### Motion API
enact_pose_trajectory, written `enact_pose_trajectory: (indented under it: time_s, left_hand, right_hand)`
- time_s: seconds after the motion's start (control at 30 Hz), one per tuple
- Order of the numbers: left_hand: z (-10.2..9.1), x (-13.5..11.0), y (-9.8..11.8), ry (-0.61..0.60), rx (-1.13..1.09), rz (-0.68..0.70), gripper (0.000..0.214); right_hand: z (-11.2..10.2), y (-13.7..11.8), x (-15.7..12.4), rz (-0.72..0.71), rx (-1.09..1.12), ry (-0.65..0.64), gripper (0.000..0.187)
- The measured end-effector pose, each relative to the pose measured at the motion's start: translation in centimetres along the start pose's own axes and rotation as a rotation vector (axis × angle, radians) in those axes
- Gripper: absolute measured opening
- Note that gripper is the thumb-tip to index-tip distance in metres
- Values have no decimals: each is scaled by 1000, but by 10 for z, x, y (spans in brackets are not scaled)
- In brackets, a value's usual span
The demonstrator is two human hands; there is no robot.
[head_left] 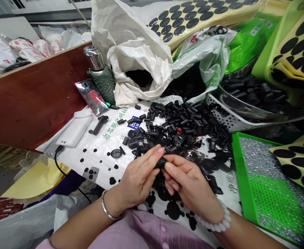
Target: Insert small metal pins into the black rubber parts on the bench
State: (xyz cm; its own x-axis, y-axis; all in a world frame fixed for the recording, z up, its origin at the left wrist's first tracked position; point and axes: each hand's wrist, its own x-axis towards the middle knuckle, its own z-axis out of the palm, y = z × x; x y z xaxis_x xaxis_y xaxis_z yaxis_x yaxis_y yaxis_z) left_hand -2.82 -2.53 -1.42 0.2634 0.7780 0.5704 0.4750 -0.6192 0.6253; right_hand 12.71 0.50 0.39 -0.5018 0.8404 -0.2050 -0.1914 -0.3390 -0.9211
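Note:
My left hand [139,176] and my right hand [188,183] meet over the near edge of a pile of small black plastic parts [185,128]. Together they pinch one small black plastic part [161,162] between their fingertips. Both hands are closed around it, thumbs on top. A silver bangle circles my left wrist and a white bead bracelet my right. The pile lies on a white printed sack [102,145] spread over the table. Loose black round discs [172,209] lie on the sack under my wrists.
A green tray [239,173] of small metal pieces stands at the right. Sheets of black round pads [297,162] lie right and back. A white bag [133,45], a flask [100,72], a phone [91,97] and a white power bank [74,131] sit at the back left. A white basket [227,117] holds more black parts.

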Motion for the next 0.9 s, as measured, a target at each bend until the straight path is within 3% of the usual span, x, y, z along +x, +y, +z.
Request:
enact_pose_trajectory:
  time_s: [0.13,0.23,0.33,0.43,0.57,0.7,0.8,0.9]
  left_hand:
    - [-8,5,9,-24,-324,-146,67]
    - [-8,6,13,16,-429,-172,55]
    - [-7,9,15,37,-365,-125,49]
    - [-10,12,19,33,-225,-54,49]
    - [-13,13,25,17,-31,-35,46]
    - [-11,13,26,4,-87,-9,44]
    - [-5,13,22,33,-164,6,43]
    - [0,12,16,57,-199,43,44]
  right_hand:
    - [-7,1,-5,-69,-2,-24,23]
    - [-10,4,-9,-120,-24,-49,22]
    - [-11,5,-13,-150,-60,-55,22]
    - [-14,7,-18,-248,-238,-32,24]
    - [-21,11,-22,-532,-656,76,31]
    - [-25,14,-25,-762,-852,115,38]
    - [-24,14,-27,-778,-860,95,41]
    - [-21,12,-30,-639,-756,117,33]
